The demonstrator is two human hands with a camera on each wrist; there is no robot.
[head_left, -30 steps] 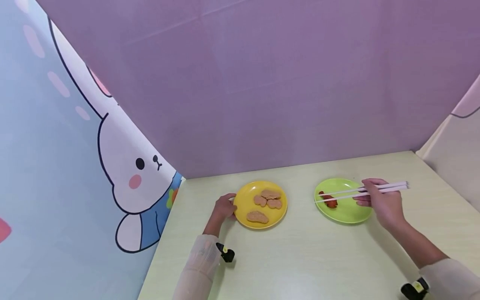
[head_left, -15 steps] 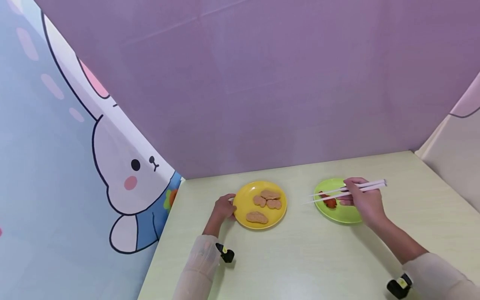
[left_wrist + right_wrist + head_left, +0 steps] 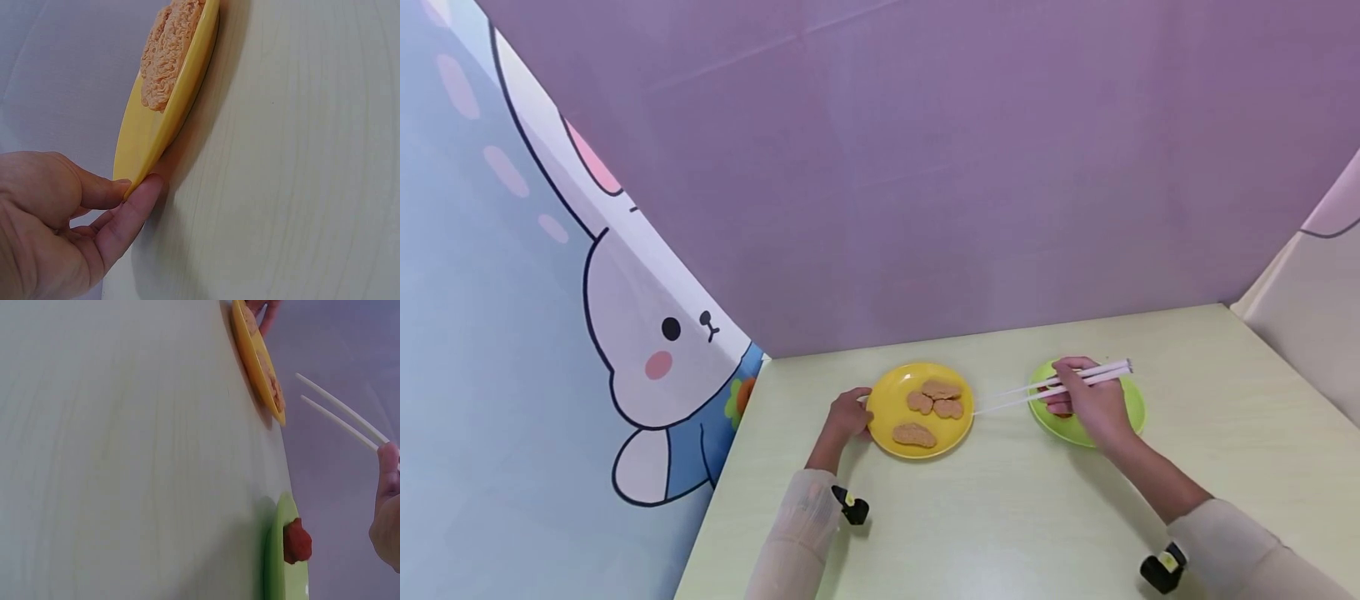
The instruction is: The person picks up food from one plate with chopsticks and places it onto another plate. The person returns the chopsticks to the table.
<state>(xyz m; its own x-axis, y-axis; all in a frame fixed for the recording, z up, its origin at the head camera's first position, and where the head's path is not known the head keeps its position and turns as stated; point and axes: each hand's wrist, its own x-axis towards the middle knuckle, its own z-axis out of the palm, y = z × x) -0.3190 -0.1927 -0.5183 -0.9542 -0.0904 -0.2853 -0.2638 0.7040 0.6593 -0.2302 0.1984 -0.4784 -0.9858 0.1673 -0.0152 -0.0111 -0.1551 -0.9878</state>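
My left hand pinches the left rim of a yellow plate, thumb on top and fingers underneath in the left wrist view. Several tan, crumb-coated food pieces lie on this plate. My right hand holds a pair of white chopsticks above a green plate. Their tips point left, spread apart, with nothing between them; in the head view the lower tip reaches the yellow plate's right rim. A dark red food piece sits on the green plate, mostly covered by the right hand in the head view.
Both plates stand on a pale wood-grain table. A purple cloth wall rises at the back edge, and a panel with a cartoon rabbit borders the left. Small black devices are strapped at both wrists.
My right hand has moved left with the chopsticks, their tips passing from over the red piece to the yellow plate's edge. The left hand and both plates stay put.
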